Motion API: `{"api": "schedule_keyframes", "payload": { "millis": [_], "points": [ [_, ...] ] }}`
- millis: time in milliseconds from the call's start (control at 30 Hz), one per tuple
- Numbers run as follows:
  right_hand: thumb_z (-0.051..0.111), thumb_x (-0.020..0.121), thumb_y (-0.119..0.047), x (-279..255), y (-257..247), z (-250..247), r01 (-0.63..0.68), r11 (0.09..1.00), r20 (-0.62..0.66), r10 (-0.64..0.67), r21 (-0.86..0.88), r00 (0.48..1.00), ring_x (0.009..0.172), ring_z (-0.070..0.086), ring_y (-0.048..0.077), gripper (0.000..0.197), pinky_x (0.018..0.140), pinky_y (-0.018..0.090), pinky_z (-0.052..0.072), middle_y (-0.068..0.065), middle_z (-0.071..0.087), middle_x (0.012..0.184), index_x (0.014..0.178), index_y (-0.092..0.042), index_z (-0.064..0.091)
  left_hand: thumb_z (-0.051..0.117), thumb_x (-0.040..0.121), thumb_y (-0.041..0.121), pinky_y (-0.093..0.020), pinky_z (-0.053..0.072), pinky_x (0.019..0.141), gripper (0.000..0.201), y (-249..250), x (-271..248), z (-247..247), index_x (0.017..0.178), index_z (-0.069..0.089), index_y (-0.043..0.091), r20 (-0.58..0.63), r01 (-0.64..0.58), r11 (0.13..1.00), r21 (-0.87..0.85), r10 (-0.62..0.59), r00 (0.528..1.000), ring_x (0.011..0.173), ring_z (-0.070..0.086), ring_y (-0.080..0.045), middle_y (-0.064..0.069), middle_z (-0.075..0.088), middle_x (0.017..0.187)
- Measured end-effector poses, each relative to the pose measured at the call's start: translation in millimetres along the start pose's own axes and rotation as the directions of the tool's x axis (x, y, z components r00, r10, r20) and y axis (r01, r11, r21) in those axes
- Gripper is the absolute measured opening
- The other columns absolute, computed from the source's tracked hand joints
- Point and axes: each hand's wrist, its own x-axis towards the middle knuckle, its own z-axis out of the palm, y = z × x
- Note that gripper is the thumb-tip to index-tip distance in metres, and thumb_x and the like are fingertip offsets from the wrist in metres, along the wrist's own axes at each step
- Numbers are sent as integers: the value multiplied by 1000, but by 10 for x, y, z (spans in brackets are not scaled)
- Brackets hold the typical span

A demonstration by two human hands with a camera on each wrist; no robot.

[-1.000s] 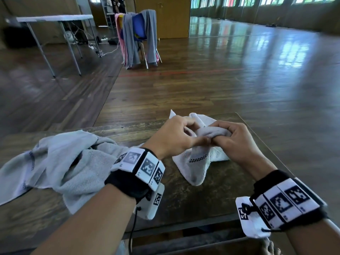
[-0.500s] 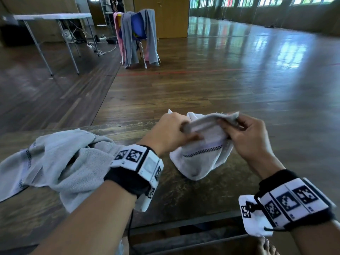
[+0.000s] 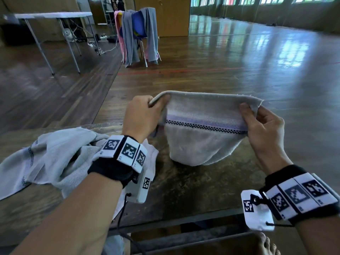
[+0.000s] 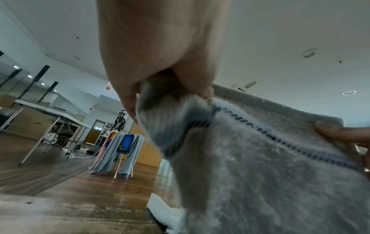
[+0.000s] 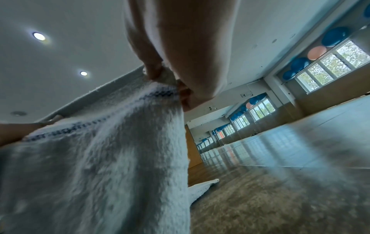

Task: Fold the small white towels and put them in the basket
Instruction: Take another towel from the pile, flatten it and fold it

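Note:
A small white towel (image 3: 200, 144) with a checked stripe hangs stretched between my two hands above the wooden table (image 3: 193, 190). My left hand (image 3: 145, 115) pinches its upper left corner. My right hand (image 3: 257, 122) pinches the upper right corner. The towel's lower end sags onto the table. In the left wrist view the towel (image 4: 260, 174) hangs from my left hand (image 4: 160, 88). The right wrist view shows the towel (image 5: 100, 158) under my right hand (image 5: 170, 79). No basket is in view.
A heap of other white towels (image 3: 51, 159) lies on the table's left part, under my left forearm. Beyond the table, a chair draped with cloths (image 3: 138, 34) and a folding table (image 3: 53, 15) stand on the wooden floor. The table's near edge runs below my wrists.
My hands have moved apart and up, pulling the bunched towel out into a spread sheet held by its top corners.

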Motion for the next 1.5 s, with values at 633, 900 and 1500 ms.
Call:
{"api": "schedule_keyframes", "payload": {
  "millis": [633, 900, 1500],
  "points": [
    [69, 92, -35, 100, 251, -325, 105, 786, 273, 83, -609, 958, 73, 63, 11, 13, 62, 29, 46, -9, 68, 76, 81, -28, 66, 59, 97, 28, -8, 36, 49, 35, -242, -78, -26, 71, 64, 6, 210, 82, 991, -109, -58, 976, 48, 49, 1, 11, 55, 52],
    [70, 93, -31, 66, 322, -251, 315, 647, 711, 548, -694, 441, 62, 54, 10, 23, 66, 40, 49, -2, 64, 68, 74, -19, 72, 52, 99, 46, -27, 49, 58, 40, -213, -284, -47, 74, 67, 18, 862, 143, 945, 294, -327, 388, 53, 56, -10, 2, 65, 62],
    [63, 83, -19, -11, 513, 667, 313, 781, 826, 422, -540, 372, 69, 54, 17, 20, 67, 38, 42, 9, 59, 74, 73, -2, 63, 62, 87, 17, -18, 46, 68, 23, -256, -296, 652, 65, 68, 21, 817, -48, 999, -5, 32, 576, 70, 55, 0, 10, 70, 79]
  ]
}}
